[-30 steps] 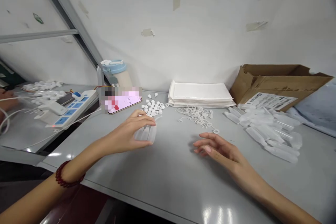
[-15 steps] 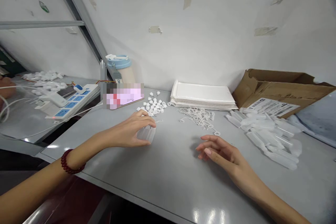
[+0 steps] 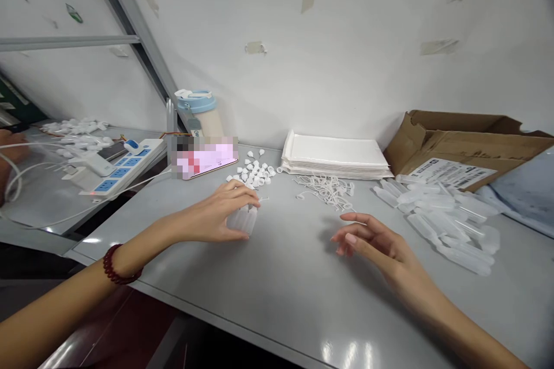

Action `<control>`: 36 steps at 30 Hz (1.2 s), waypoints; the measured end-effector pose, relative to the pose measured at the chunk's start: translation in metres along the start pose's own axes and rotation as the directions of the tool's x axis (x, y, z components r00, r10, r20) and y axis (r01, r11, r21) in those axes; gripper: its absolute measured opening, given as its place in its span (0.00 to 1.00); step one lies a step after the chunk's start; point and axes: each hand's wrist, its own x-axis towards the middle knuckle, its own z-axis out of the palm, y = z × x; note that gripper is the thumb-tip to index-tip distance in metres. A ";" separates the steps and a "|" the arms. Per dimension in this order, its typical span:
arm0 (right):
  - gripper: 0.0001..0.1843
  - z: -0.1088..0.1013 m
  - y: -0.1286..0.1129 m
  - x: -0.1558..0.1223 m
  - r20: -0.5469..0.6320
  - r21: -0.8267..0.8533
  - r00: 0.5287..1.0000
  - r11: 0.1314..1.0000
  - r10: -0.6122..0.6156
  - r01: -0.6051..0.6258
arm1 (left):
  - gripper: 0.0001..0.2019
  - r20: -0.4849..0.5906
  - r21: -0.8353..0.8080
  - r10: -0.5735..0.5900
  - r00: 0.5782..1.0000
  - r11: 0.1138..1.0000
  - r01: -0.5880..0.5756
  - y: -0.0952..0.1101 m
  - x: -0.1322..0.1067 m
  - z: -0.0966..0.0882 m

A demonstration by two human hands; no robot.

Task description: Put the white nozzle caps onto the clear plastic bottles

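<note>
1. Left hand (image 3: 223, 213) gripped translucent, cylindrical plastic tubes (image 3: 246, 220) between thumb and fingers, over smooth grey desk (image 3: 285, 294).
2. Right hand (image 3: 383, 245) was empty, fingers loosely curved, near thin ring-ended plastic straps (image 3: 331, 190).
3. White peaked caps (image 3: 255, 174) lay beyond left hand.

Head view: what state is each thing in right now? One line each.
Left hand, curled around translucent tubes; firmness unclear
Right hand, partly open, holding nothing visible
Phone, screen lit
Power strip, lit red at near end
Cup, lid on
Cardboard box, top open
White flat packets, stacked
White caps, loosely clustered
Ring-ended straps, loosely tangled
Tubes at right, loosely heaped
</note>
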 end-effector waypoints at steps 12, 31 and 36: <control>0.19 -0.027 -0.004 0.012 -0.256 -0.033 0.952 0.986 -0.165 0.162 | 0.16 -0.167 -0.037 0.022 0.986 0.999 -0.028 0.034 0.044 0.006; 0.13 -0.106 0.024 0.038 -0.229 -0.873 0.801 0.481 -0.553 0.082 | 0.13 -0.239 0.331 0.060 0.969 0.943 0.023 0.051 0.084 0.058; 0.21 -0.105 0.033 0.039 -0.084 -0.973 0.878 0.230 -0.471 0.031 | 0.12 -0.286 0.277 0.072 0.956 0.961 0.011 0.060 0.077 0.063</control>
